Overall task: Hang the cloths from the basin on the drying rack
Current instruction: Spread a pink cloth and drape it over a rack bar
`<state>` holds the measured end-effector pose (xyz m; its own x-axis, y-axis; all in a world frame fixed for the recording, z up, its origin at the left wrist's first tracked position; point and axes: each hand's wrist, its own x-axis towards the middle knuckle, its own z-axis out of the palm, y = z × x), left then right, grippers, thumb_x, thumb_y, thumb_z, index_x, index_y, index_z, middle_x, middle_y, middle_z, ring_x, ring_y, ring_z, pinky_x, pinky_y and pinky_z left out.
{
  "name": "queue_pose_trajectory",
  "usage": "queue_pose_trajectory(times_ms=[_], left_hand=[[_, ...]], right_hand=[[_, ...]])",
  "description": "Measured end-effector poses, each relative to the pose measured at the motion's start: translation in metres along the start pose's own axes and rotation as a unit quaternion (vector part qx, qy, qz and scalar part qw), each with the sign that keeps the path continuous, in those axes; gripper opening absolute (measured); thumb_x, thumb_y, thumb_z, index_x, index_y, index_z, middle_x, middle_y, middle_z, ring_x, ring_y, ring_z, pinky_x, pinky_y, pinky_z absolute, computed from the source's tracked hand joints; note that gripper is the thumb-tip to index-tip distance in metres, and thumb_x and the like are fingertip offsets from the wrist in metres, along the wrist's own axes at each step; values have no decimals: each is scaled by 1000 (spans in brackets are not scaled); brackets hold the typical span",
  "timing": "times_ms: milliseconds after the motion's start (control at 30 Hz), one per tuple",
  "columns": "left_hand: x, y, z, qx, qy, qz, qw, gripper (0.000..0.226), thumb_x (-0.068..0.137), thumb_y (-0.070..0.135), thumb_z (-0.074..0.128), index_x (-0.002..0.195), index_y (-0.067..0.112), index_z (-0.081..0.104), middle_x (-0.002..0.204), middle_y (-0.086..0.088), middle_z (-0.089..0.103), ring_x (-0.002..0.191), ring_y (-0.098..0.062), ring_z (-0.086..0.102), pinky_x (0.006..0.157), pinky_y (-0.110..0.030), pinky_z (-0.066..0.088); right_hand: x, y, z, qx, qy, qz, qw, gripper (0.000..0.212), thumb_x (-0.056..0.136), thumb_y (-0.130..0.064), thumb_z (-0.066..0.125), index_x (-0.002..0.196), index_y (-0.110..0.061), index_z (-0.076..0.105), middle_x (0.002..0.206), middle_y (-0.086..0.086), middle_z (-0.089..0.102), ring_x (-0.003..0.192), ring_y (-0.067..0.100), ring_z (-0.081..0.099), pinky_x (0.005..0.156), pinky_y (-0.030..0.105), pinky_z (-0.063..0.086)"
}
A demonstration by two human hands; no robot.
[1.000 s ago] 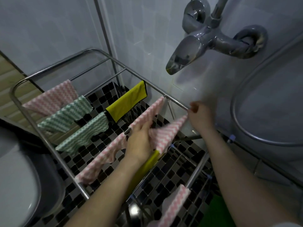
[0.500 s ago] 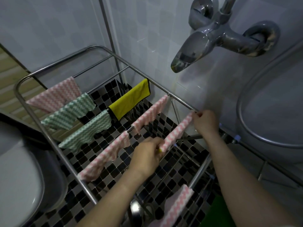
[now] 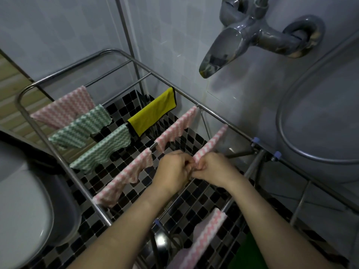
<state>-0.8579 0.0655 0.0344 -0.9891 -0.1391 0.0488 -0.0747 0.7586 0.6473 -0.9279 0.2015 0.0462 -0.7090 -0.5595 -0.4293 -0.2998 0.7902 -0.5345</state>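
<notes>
Obs.: the drying rack (image 3: 240,133) stands over a black-and-grey mosaic floor, under a chrome tap (image 3: 223,49).

The cloth in hand is a pink zigzag cloth (image 3: 210,144), folded over the rail nearest the person on the upper tier. Its far end touches the wall-side bar and its near end is at the hands.

Left hand (image 3: 172,169): fingers curled, grip pinching the near edge of the pink zigzag cloth. The fingertips are mostly hidden behind the knuckles.

Right hand (image 3: 215,167): touching the left hand, grip pinching the same end from the other side of the rail.

Likely reason for the hold: with both hands at one end, the fold can be evened out and the cloth drawn straight along the rail, so that it hangs thin rather than bunched.

Orientation: the long axis runs along the rail, diagonally in view from the hands up and right to the wall-side bar. Both flaps hang down.

Already hung:
- a pink cloth (image 3: 64,111) at the far left
- two green cloths (image 3: 81,129) (image 3: 104,148)
- a yellow cloth (image 3: 153,113)
- two more pink ones (image 3: 176,129) (image 3: 126,177), in line on the neighbouring rail
- another pink piece (image 3: 202,241) on a lower rail, close to the camera

The spacing leaves gaps between cloths, presumably for airflow. I cannot identify the basin with certainty.
</notes>
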Motion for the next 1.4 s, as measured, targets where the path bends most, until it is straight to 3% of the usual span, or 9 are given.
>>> queue_pose_trajectory(times_ms=[133, 267, 367, 500, 700, 800, 1000, 1267, 1400], left_hand=[[1, 4, -2, -7, -17, 44, 999, 9, 84, 16, 72, 91, 20, 76, 91, 3, 68, 82, -8, 62, 78, -23, 51], [-2, 0, -2, 13, -40, 61, 997, 19, 84, 16, 72, 103, 16, 72, 97, 1, 67, 89, -11, 60, 80, -24, 50], [-9, -5, -1, 49, -64, 47, 996, 36, 85, 17, 69, 120, 20, 62, 112, 4, 58, 101, -8, 54, 84, -16, 39], [-13, -3, 0, 30, -52, 24, 998, 29, 87, 13, 66, 115, 18, 64, 113, 3, 61, 94, -5, 51, 83, -14, 38], [-13, -1, -3, 20, -46, 8, 999, 18, 87, 6, 64, 102, 15, 71, 104, 2, 64, 94, -9, 57, 80, -13, 42], [-10, 1, -4, 32, -44, 11, 998, 17, 87, 8, 65, 101, 15, 72, 103, 1, 65, 96, -12, 60, 86, -21, 49], [-7, 2, -5, 55, -40, 31, 997, 23, 85, 5, 62, 104, 15, 71, 104, 1, 67, 101, -15, 58, 86, -20, 40], [-5, 6, -9, 110, -45, 142, 983, 31, 89, 28, 45, 90, 12, 71, 82, -3, 64, 79, -22, 58, 68, -36, 53], [-9, 2, -1, 132, -62, 177, 973, 19, 81, 9, 72, 99, 14, 71, 86, 0, 65, 80, -19, 57, 67, -32, 55]], right_hand=[[-8, -4, 7, -62, 64, -24, 996, 36, 88, -30, 65, 57, -30, 46, 53, -10, 52, 50, 1, 50, 46, 22, 32], [-13, 1, 5, -126, 109, -33, 986, 30, 91, -30, 60, 64, -29, 46, 57, -8, 51, 52, 7, 52, 48, 22, 34], [-18, 3, 3, -184, 98, -33, 978, 28, 90, -26, 59, 66, -26, 44, 61, -8, 51, 56, 10, 53, 58, 25, 36], [-19, 2, 12, -259, 64, -30, 963, 28, 88, -26, 60, 66, -21, 44, 66, -4, 56, 62, 17, 58, 64, 30, 42], [-10, 1, 18, -241, -5, 2, 970, 15, 89, -28, 63, 79, -18, 61, 72, -2, 63, 66, 16, 62, 68, 32, 52], [-2, 13, 1, -96, -64, 68, 991, 21, 89, -30, 64, 74, -15, 66, 66, -3, 61, 62, 14, 60, 66, 33, 52], [33, 38, -45, 167, 209, 138, 954, 37, 96, -33, 49, 75, -9, 65, 76, 11, 67, 73, 25, 64, 64, 28, 46], [56, 39, -45, 52, 255, 149, 954, 33, 98, -21, 44, 107, 0, 68, 103, 22, 69, 99, 34, 64, 76, 29, 41], [55, 39, -49, -23, 293, 140, 946, 36, 100, -23, 39, 109, 3, 63, 107, 27, 66, 103, 38, 62, 85, 38, 45]])
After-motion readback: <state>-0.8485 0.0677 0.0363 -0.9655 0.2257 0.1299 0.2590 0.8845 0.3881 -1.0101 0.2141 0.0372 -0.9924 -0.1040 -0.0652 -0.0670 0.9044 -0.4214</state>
